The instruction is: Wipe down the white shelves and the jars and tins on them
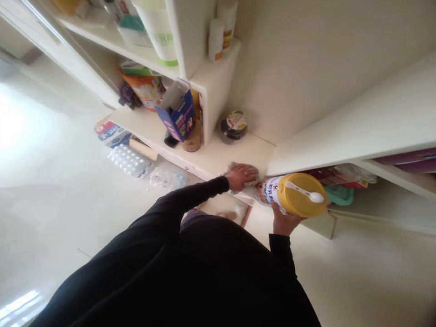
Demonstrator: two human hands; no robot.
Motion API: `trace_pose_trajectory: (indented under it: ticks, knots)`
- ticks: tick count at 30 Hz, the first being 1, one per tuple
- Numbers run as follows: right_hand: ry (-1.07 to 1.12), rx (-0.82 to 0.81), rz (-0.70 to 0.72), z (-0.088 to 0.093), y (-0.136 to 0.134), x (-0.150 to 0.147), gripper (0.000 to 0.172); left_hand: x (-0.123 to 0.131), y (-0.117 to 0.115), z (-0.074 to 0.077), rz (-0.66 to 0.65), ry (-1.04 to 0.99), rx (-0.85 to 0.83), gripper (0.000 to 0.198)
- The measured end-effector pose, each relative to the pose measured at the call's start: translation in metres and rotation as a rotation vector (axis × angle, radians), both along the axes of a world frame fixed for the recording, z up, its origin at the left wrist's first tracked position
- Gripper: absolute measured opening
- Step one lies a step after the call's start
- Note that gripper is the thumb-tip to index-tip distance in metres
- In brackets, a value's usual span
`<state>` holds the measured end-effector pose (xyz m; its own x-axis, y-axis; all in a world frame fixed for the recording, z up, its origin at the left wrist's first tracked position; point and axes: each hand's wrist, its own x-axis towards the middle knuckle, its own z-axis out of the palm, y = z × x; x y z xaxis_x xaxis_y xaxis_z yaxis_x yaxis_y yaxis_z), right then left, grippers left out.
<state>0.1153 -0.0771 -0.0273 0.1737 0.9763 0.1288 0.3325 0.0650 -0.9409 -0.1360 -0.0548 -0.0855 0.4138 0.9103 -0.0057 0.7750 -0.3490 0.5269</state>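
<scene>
the person's left hand (241, 177) lies flat and open, with the fingers a little spread, on a folded grey cloth (243, 172), and it presses this cloth on the white shelf board (218, 161) near the board's front edge. the cloth is partly under the palm, and the hand does not seem to pinch it. the right hand (284, 222) is curled around the lower side of a round tin with a yellow lid (289, 193) and has firm hold of it, so the tin is lifted in the air just beside the cloth, tilted and not touching the shelf. a white plastic spoon (304, 191) lies on the yellow lid.

on the same shelf board, a dark glass jar with a printed lid (233, 127) stands near the back wall, and a blue cardboard box (177, 116) stands further along, next to a brown round container (191, 138). on the floor beyond the shelf there is a plastic pack of small bottles (129, 161) beside a clear plastic bag (166, 179). a teal plastic basket (339, 195) is on a lower shelf, behind the tin.
</scene>
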Motion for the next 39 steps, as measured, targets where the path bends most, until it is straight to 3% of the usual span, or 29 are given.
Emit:
trace_pose_trajectory:
  ticks: [3,8,14,21,24,27,32,39]
  knots:
    - [0.024,0.096,0.001,-0.005,0.000,0.002,0.123,-0.019,-0.022,0.001,0.040,-0.010,0.006,0.064]
    - [0.052,0.057,0.003,-0.008,-0.004,0.001,0.128,-0.057,-0.044,0.003,0.175,0.016,-0.020,0.070]
    - [0.063,-0.021,-0.001,-0.009,-0.012,0.000,0.133,-0.071,-0.021,0.006,0.293,0.028,-0.056,0.072]
    - [0.033,-0.066,-0.029,-0.009,-0.020,-0.002,0.126,-0.034,0.029,0.007,0.384,0.024,-0.058,0.071]
    - [0.029,-0.112,-0.035,-0.012,-0.023,0.000,0.124,-0.037,0.023,0.008,0.351,0.028,-0.072,0.070]
    - [0.040,-0.113,-0.027,-0.015,-0.022,0.002,0.127,-0.063,0.000,0.010,0.361,0.034,-0.075,0.071]
    - [0.061,-0.099,-0.020,-0.020,-0.016,-0.002,0.137,-0.111,-0.027,0.009,0.593,0.057,-0.064,0.073]
    - [0.064,-0.097,-0.018,-0.019,-0.021,0.000,0.136,-0.103,-0.015,0.013,0.774,0.002,-0.050,0.074]
